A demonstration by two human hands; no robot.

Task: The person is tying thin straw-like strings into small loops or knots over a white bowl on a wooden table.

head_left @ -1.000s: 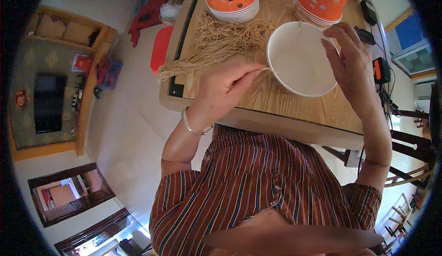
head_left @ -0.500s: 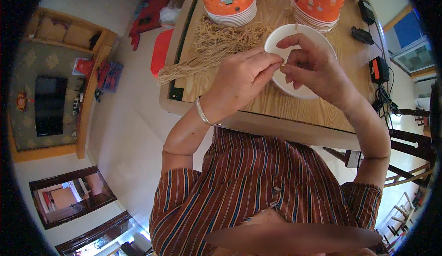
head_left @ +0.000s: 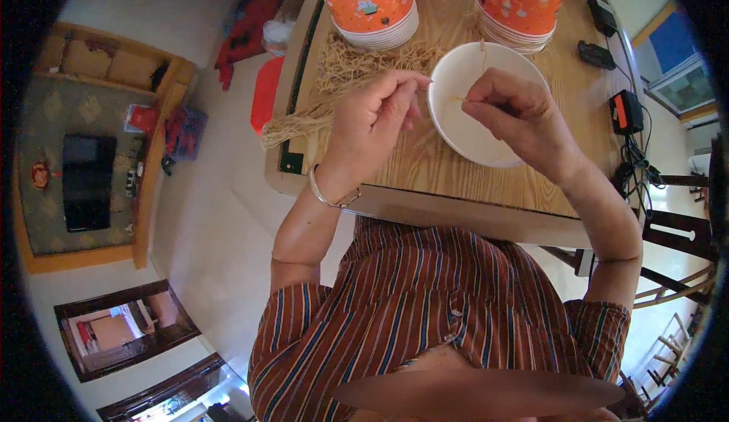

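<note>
Over a white paper bowl [head_left: 448, 130], my right hand [head_left: 524, 114] pinches a short end of thin tan string [head_left: 458, 98] between thumb and forefinger. My left hand [head_left: 376, 122], with a silver bracelet at its wrist, is beside the bowl's left rim. Its thumb and fingers are drawn together; whatever may lie between them is too small to make out. Another bit of string [head_left: 484, 51] crosses the bowl's far rim. Left of the bowl, a loose tangled bundle of tan string [head_left: 345, 65] spreads over the table and trails toward its left edge.
Stacks of orange paper buckets with green bands [head_left: 370, 4] [head_left: 520, 1] stand at the back of the wooden table [head_left: 456, 187]. Black adapters [head_left: 625, 112] and cables line the right edge. A red stool [head_left: 266, 92] is beyond the left edge.
My hands were together at the bowl's left side and have come apart. The left moved left, away from the bowl; the right remains over it, fingers now closed in a tighter pinch.
</note>
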